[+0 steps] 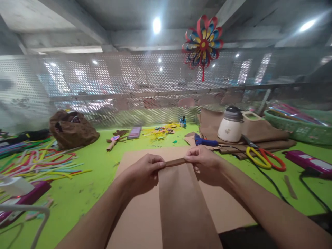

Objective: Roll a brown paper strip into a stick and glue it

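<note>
A long strip of brown paper (183, 207) runs toward me over a larger light-brown sheet (140, 214). Its far end is folded over into a narrow band. My left hand (147, 170) pinches the left end of that fold between thumb and fingers. At the right end, my right hand (203, 164) pinches the same fold. Just beyond my right hand lies a blue glue gun (206, 141), its cable trailing to the right. Scissors (264, 159) with yellow and orange handles rest farther right.
Brown sheets (269, 135) lie at back right under a white jug (230, 126). Beside them stands a green basket (301, 121). Colourful pipe cleaners (46, 160) spread at left near a brown bag (72, 129). Purple power strips (308, 162) sit at both sides. A perforated screen (116, 86) closes the back.
</note>
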Available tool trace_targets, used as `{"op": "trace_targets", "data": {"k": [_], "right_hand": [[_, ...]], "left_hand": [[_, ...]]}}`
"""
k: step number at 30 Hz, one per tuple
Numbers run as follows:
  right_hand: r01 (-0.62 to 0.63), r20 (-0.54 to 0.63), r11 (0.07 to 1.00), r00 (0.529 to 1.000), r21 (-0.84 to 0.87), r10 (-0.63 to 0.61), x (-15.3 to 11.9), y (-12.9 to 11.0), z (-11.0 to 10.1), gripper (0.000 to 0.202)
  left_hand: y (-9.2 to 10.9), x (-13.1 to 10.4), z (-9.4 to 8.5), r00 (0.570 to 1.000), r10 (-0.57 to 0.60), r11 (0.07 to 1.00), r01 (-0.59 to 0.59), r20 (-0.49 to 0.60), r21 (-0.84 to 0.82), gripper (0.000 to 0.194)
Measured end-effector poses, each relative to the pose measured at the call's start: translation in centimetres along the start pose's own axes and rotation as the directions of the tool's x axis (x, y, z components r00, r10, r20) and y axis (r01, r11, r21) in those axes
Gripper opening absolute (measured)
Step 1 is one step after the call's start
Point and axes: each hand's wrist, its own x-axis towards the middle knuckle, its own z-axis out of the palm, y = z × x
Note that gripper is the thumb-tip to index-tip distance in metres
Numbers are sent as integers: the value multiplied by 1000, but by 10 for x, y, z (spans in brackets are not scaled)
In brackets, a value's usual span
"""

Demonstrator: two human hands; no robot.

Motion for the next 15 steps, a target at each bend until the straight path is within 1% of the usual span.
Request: {"op": "trace_targets", "data": {"k": [3,5,7,8,9,10,12,13,15], "right_hand": [[17,-14,999,1000,-38,-17,0,-3,-4,33],[60,-80,998,995,-37,-63,2,-2,-7,34],[108,-155,994,982,-20,-110,3,-2,-10,39],[126,-172,992,977,-11,-126,4,-2,-10,39],[137,-159,991,978,-5,-136,4,-3,-9,37],[145,-117,989,983,-4,-144,3,-5,-6,36],[171,20,985,985,-22,-170,-1,-11,1,43],[194,99,980,977,-34,-190,-3,-14,5,46],[269,239,961,939,-64,-247,-7,-22,13,39]], "left_hand": [[-2,-3,3,1000,-24,993,25,5,-114,32],[-3,-4,4,1000,-11,980,12,5,-198,31],[-1,-5,3,1000,12,978,-8,17,-209,30],[0,-4,3,999,27,982,-22,23,-186,30],[2,-4,2,998,46,987,-40,32,-154,31],[5,-4,1,997,66,991,-60,46,-120,32],[8,-3,0,990,104,992,-97,91,-76,35],[9,-2,1,985,116,992,-109,125,-65,36],[8,0,5,972,122,992,-113,203,-60,37]]}}
